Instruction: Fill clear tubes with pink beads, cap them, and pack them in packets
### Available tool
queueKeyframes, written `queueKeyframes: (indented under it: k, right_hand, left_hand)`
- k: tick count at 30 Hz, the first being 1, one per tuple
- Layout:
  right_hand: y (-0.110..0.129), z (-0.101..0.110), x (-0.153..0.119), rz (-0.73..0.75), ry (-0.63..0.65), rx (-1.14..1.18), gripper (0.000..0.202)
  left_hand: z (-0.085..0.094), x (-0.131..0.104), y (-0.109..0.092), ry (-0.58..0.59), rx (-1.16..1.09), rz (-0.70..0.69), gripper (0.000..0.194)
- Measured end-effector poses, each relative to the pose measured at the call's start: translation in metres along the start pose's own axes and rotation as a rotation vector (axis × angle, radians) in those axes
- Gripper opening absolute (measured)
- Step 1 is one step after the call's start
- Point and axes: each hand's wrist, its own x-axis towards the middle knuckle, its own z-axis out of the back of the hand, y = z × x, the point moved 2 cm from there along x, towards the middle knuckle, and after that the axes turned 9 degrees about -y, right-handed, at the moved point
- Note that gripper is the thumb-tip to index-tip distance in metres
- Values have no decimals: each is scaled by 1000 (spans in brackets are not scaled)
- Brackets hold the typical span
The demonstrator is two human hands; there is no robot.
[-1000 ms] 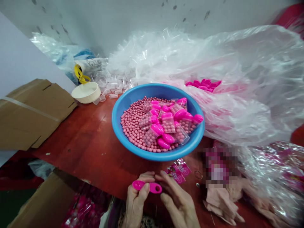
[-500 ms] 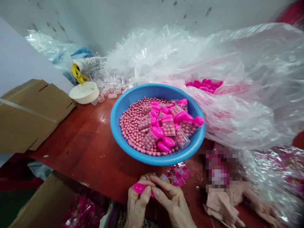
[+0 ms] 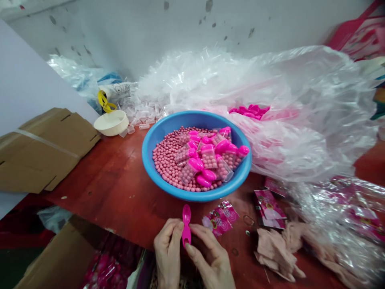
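A bright pink plastic spoon-shaped piece (image 3: pixel 186 224) is held upright just in front of the bowl. Its rounded scoop end points up and a small opening shows at the bottom. My left hand (image 3: pixel 169 249) pinches its left edge between thumb and fingers. From the other side, my right hand (image 3: pixel 209 255) grips the lower end, its thumb on the opening. Behind them stands a blue plastic bowl (image 3: pixel 197 196) of small pink balls (image 3: pixel 165 158). On the balls lie several clear tubes with pink caps (image 3: pixel 208 155), filled with the same balls.
Printed pink wrappers (image 3: pixel 222 218) lie right of my hands, near a crumpled beige cloth (image 3: pixel 276 253). Clear plastic bags (image 3: pixel 300 88) and loose pink pieces (image 3: pixel 251 111) are behind. Left are a white dish (image 3: pixel 111 123), flattened cardboard (image 3: pixel 45 148) and a lower open box (image 3: pixel 60 257).
The pink spoon-shaped piece has turned from lying sideways between my fingers to standing upright, and more of it shows. The view has shifted slightly.
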Motion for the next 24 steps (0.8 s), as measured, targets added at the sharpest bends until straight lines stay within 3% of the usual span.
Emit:
queueKeyframes:
  k: [2, 7, 9, 15, 20, 22, 24]
  right_hand:
    - [-1, -1, -2, 42, -10, -30, 26]
    - [-5, 3, -1, 82, -30, -65, 31]
    - [-4, 8, 3, 89, -15, -51, 32]
    - [13, 23, 20, 26, 118, 13, 21]
    - [19, 17, 23, -13, 56, 6, 20]
    - [19, 13, 21, -30, 20, 8, 15]
    - [19, 13, 20, -62, -10, 10, 14]
  left_hand:
    - [4, -4, 0, 50, -12, -13, 35]
    - [4, -12, 4, 359, -26, -164, 46]
    - [2, -12, 3, 407, -15, -187, 48]
    - [0, -7, 10, 426, 50, -239, 41]
    - [-2, -11, 16, 404, 146, -347, 42]
    - [-3, -11, 11, 380, 106, -308, 37]
    - [-4, -9, 5, 385, -5, -152, 28]
